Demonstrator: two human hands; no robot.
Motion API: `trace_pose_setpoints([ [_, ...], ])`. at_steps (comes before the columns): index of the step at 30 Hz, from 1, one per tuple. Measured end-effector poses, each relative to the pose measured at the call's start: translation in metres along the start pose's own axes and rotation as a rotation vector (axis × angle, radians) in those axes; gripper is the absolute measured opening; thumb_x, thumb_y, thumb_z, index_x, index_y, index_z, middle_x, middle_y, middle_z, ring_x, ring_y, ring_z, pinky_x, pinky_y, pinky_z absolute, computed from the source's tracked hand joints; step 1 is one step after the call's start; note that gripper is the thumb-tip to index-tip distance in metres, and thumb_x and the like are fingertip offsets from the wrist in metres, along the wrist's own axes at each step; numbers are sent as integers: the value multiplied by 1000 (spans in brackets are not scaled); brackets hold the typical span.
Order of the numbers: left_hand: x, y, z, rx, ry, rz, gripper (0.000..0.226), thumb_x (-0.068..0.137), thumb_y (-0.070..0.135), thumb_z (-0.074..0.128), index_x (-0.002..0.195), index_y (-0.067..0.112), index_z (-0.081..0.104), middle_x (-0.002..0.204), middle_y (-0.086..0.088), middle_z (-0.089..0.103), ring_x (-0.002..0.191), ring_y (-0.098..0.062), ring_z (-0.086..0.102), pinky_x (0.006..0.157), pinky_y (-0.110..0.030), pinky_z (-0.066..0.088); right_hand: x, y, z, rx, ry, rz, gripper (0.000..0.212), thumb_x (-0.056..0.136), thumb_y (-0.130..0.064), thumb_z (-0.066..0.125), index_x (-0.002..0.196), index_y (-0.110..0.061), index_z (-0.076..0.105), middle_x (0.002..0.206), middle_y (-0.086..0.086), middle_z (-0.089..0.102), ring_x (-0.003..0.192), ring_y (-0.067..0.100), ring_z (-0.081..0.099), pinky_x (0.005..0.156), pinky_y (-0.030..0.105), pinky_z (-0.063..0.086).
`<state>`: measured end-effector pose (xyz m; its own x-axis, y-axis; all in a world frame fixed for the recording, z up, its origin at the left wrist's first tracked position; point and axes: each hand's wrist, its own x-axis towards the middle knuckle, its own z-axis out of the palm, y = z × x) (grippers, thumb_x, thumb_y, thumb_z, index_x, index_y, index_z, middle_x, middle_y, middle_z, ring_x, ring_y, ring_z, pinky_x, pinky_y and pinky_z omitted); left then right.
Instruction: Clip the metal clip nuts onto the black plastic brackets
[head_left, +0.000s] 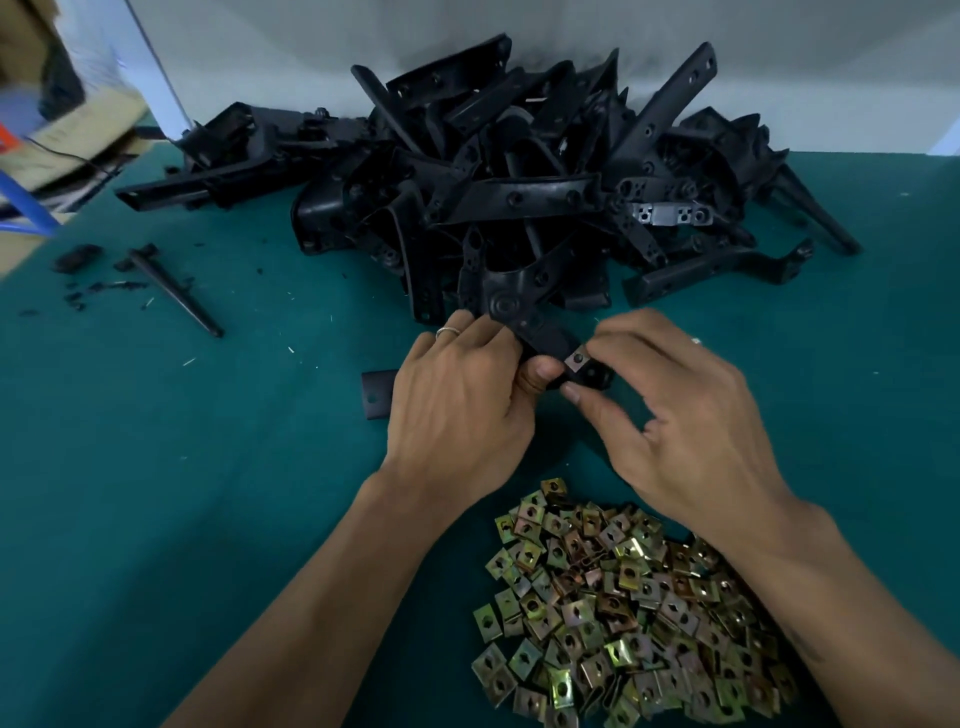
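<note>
Teal cloth covers the table (182, 519), and across its far side sprawls the biggest thing on it: a heap of black plastic brackets (519, 171), tangled against the pale wall. Nearer the person lies the pile of clip nuts (623, 613), brassy and yellowish, partly under the right forearm. To the left sit a black tapered rod (174, 291) and some black scraps; a separate flat black piece (375, 396) lies just beside the left wrist.

Between the 2 piles, the left hand (457, 405) grips 1 bracket (540, 332) by its arm, fingers curled over it and thumb underneath. The right hand (675, 415) pinches a single clip nut (577, 359) between thumb and forefinger, right at the bracket's near end.

By the look of it, the step in hand is seating this nut on the tab. Whether it is fully home I cannot tell. The next move likely calls for a firm push along the tab until the nut's hole lines up with the bracket's hole, the left hand bracing against that push.
</note>
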<state>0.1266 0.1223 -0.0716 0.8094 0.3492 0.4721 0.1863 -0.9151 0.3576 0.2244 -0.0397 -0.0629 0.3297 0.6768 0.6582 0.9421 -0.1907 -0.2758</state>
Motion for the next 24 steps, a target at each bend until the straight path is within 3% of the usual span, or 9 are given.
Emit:
trace_pose_setpoints([
  [3, -1, 1, -2, 37, 24, 7, 47, 103, 47, 34, 80, 13, 55, 81, -4, 61, 85, -30, 56, 72, -45, 45, 0, 1, -2, 4, -31, 19, 18, 95, -22, 68, 107, -9, 65, 108, -1, 62, 93, 21, 61, 75, 41, 52],
  [5, 0, 3, -3, 77, 13, -9, 56, 103, 53, 26, 82, 12, 57, 83, -4, 61, 85, -29, 54, 73, -45, 43, -2, 1, -3, 120, -85, 163, 24, 97, -26, 67, 119, -17, 63, 109, -6, 64, 97, 16, 63, 78, 40, 54],
  [7, 0, 3, -4, 111, 5, -67, 55, 105, 53, 21, 80, 14, 51, 84, -4, 61, 86, -29, 53, 74, -45, 42, -5, 1, -5, 194, -117, 322, 30, 95, -34, 67, 122, -21, 63, 105, -12, 65, 94, 6, 63, 78, 29, 53],
  [9, 0, 2, -4, 127, 26, -150, 45, 106, 48, 22, 78, 19, 41, 84, -5, 61, 87, -31, 54, 74, -44, 40, -7, 2, -8, 249, -155, 398, 26, 90, -36, 71, 113, -24, 68, 94, -17, 62, 85, 6, 62, 69, 16, 46],
  [11, 0, 1, -3, 132, 32, -225, 39, 106, 45, 24, 79, 20, 37, 86, -7, 62, 88, -33, 55, 75, -44, 39, -7, 1, -10, 393, -316, 388, 15, 88, -26, 76, 103, -28, 75, 89, -14, 63, 79, 11, 61, 67, 14, 45],
  [15, 1, 1, 0, 124, 34, -250, 38, 104, 46, 27, 83, 19, 41, 88, -7, 65, 90, -32, 57, 78, -45, 40, -9, -5, -13, 483, -625, 335, 23, 88, -29, 77, 107, -42, 77, 101, -16, 62, 103, 11, 62, 87, 31, 50],
  [19, 1, 1, -1, 139, 31, -214, 38, 104, 47, 26, 80, 21, 41, 84, -5, 63, 86, -30, 56, 77, -45, 43, -6, -6, -16, 436, -682, 336, 21, 90, -30, 75, 104, -46, 76, 102, -17, 58, 106, 7, 57, 90, 37, 49],
  [24, 1, 0, 0, 139, 15, -179, 47, 105, 47, 25, 81, 17, 52, 84, -4, 63, 86, -30, 56, 77, -45, 43, -4, -9, -17, 419, -716, 313, 14, 91, -25, 75, 93, -39, 71, 100, -20, 59, 104, 5, 55, 86, 25, 42],
])
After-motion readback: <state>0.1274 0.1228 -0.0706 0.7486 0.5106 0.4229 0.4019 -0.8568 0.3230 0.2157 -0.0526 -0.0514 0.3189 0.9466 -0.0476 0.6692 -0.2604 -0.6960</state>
